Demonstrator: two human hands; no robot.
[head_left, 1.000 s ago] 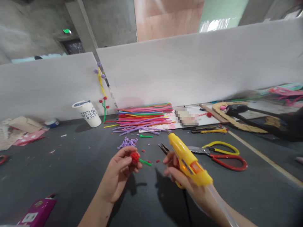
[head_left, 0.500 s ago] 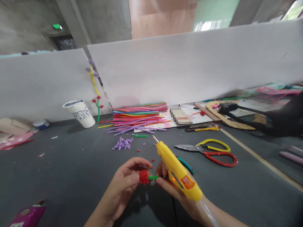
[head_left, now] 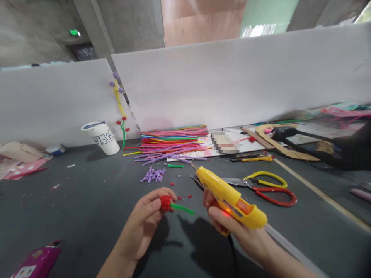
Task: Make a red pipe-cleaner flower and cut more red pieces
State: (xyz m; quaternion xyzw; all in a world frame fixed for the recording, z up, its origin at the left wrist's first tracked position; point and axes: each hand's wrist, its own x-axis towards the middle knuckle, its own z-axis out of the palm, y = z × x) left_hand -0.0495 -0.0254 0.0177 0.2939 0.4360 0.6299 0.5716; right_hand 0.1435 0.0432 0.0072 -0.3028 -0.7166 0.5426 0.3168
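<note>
Red fuzzy head (head_left: 165, 203) is pinched by left fingers (head_left: 151, 209); right fingers (head_left: 222, 217) grasp the glue gun (head_left: 223, 190), nozzle (head_left: 194, 166) towards the worktop's (head_left: 95, 200) far edge. Advised: steady green stem (head_left: 182, 208), fingers clear.

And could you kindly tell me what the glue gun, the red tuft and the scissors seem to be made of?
Glue gun: probably hard plastic, going by its smooth, glossy yellow body.
Red tuft: apparently chenille-like fibre, judging by its fuzzy, matte surface.
Scissors: blades likely metal, silvery grey; handles smooth red and yellow, perhaps plastic or coated metal, I cannot tell which.
</note>
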